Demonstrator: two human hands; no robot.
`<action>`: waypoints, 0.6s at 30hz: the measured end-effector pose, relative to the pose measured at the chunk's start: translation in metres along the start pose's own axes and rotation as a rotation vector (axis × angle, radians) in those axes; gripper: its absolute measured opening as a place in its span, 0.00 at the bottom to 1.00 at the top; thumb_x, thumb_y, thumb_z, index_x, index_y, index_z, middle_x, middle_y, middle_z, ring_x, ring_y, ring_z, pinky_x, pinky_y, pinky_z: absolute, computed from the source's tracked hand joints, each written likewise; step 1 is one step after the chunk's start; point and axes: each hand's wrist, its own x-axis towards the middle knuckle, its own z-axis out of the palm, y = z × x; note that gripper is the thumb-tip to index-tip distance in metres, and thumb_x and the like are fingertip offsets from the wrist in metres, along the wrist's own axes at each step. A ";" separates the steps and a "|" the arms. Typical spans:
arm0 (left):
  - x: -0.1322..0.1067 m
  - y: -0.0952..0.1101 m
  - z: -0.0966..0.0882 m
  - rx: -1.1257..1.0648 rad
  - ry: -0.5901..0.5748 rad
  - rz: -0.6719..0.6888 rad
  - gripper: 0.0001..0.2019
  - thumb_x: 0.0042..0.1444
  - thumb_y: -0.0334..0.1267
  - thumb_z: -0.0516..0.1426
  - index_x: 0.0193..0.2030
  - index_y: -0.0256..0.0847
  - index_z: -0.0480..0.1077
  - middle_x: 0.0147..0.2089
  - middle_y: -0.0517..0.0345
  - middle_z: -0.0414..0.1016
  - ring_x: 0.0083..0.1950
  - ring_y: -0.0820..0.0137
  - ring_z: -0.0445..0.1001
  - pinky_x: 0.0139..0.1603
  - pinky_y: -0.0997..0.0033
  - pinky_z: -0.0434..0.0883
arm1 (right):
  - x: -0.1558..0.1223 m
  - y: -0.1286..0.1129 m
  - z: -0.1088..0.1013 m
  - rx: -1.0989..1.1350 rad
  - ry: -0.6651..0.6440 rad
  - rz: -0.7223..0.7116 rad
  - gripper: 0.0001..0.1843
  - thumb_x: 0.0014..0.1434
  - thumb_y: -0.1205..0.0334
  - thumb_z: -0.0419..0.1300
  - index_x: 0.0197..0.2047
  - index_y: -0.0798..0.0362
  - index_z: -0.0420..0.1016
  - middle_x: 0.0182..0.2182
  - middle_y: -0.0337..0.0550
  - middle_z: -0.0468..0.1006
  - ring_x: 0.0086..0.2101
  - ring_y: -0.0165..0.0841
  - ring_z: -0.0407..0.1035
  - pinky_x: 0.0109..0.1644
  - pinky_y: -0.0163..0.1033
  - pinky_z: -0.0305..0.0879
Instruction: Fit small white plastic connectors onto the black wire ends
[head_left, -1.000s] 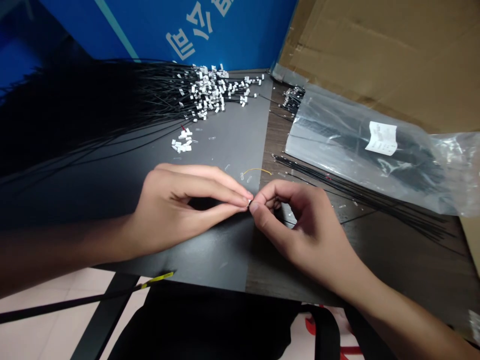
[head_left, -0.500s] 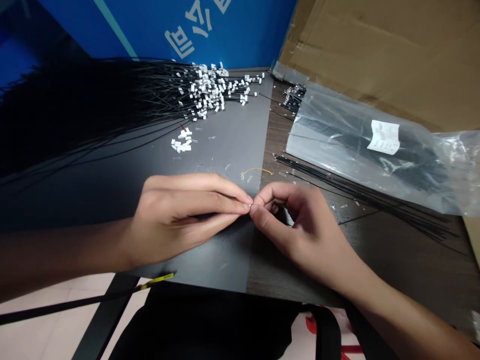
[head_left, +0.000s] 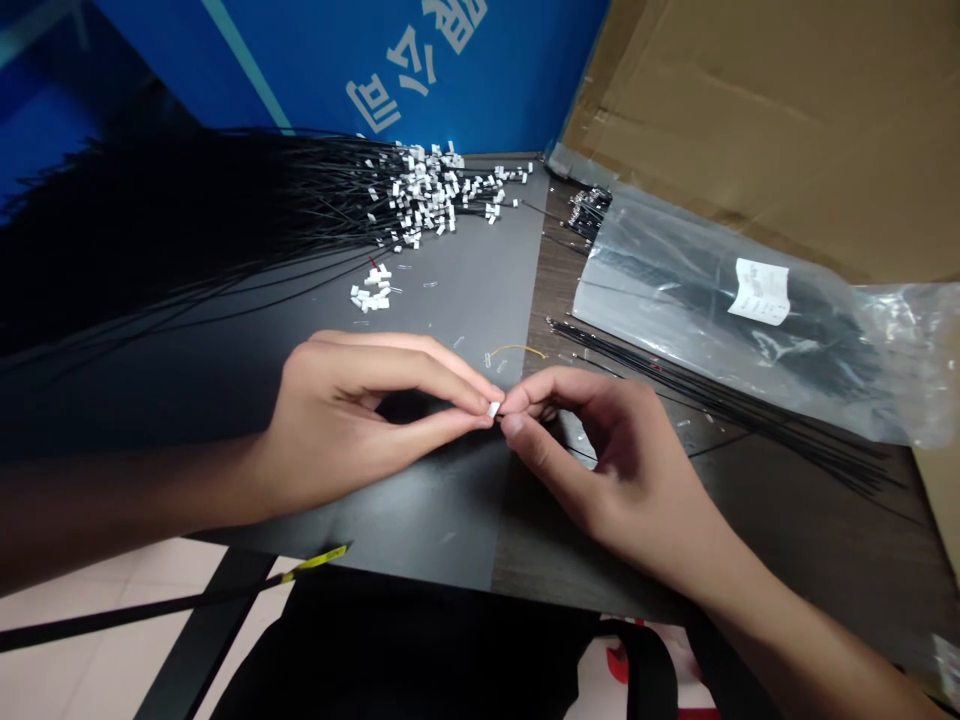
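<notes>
The left hand (head_left: 352, 420) and right hand (head_left: 607, 460) meet just right of the picture's centre over a dark mat (head_left: 420, 510) on the desk (head_left: 757, 530). The left thumb and forefinger pinch a tiny white connector housing (head_left: 493, 409), while the right thumb and forefinger close tightly against its other side; whatever they hold there is too fine to tell, perhaps a thin wire. The other fingers of both hands curl inward. At 12 o'clock, a heap of white connectors (head_left: 424, 190) sits on the ends of a long sheaf of black wires (head_left: 187, 220), with a smaller cluster of connectors (head_left: 373, 287) nearer the hands. At 3 o'clock lies a loose bundle of black wires (head_left: 712, 400) beside a clear plastic bag (head_left: 720, 310). The main risk seems to be the small, slick housing slipping from such a narrow pinch and dropping among the similar pale bits on the mat; a wire end could also bend if forced in askew. Compared with the previous view, the hands have eased slightly apart, leaving the housing plainly visible between the fingertips instead of mostly hidden.
</notes>
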 end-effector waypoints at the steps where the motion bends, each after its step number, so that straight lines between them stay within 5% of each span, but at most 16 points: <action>1: 0.001 0.000 0.000 -0.012 -0.005 -0.008 0.08 0.63 0.32 0.73 0.41 0.54 0.88 0.44 0.59 0.92 0.40 0.62 0.90 0.43 0.63 0.88 | 0.000 0.000 0.000 -0.001 0.001 0.002 0.05 0.64 0.69 0.70 0.36 0.51 0.81 0.32 0.37 0.83 0.33 0.30 0.73 0.38 0.34 0.67; 18: 0.000 0.004 -0.001 -0.037 -0.039 -0.029 0.09 0.62 0.32 0.74 0.42 0.56 0.90 0.42 0.60 0.92 0.38 0.63 0.91 0.42 0.66 0.90 | 0.000 0.003 0.003 0.118 -0.035 0.038 0.07 0.62 0.71 0.69 0.32 0.53 0.80 0.25 0.33 0.76 0.26 0.26 0.66 0.30 0.34 0.59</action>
